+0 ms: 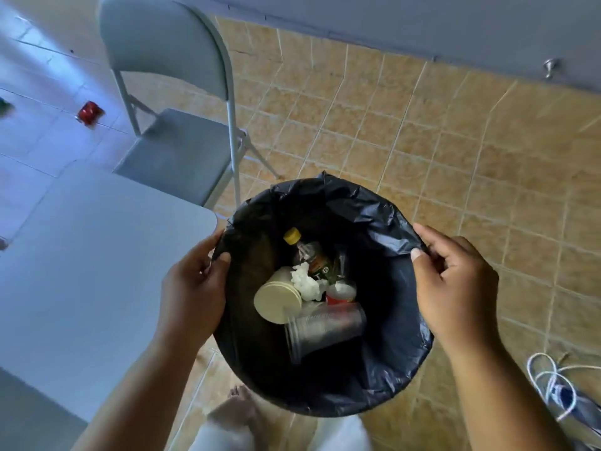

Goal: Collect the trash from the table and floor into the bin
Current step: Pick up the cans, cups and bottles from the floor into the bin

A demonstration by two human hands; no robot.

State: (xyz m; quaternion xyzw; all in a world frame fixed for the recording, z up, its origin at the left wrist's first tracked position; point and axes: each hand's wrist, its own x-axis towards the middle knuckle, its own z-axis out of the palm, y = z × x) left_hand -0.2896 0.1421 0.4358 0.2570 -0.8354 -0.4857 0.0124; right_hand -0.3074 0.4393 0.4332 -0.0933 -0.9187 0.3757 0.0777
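The bin [401,353] sits at the near centre, over the tan tiled floor [439,151]; whether it stands on the tiles or is lifted cannot be told. A black liner [357,206] is folded over its rim. The left hand [192,288] grips the left rim, thumb hooked over the edge and fingers curled outside. The right hand [455,288] pinches the liner's edge at the right rim between thumb and bent fingers.

Inside lie a bottle [309,255] with a yellow cap, stacked paper cups [276,301], a crumpled tissue [305,283], a red can [340,296] and stacked clear cups [325,328], all touching in a heap.

A grey table [81,271] fills the near left, its rounded corner just beside the left hand. Beyond it stands a grey folding chair [175,131]. Far left the floor turns to pale tiles [35,148], where a red wrapper [88,112] lies well apart from the bin. A pale wall [390,21] runs along the far side, with a metal hook [551,68] on it at the right. A white cord [549,382] coils on the tan tiles at the near right. A bare foot [237,405] shows below the bin.
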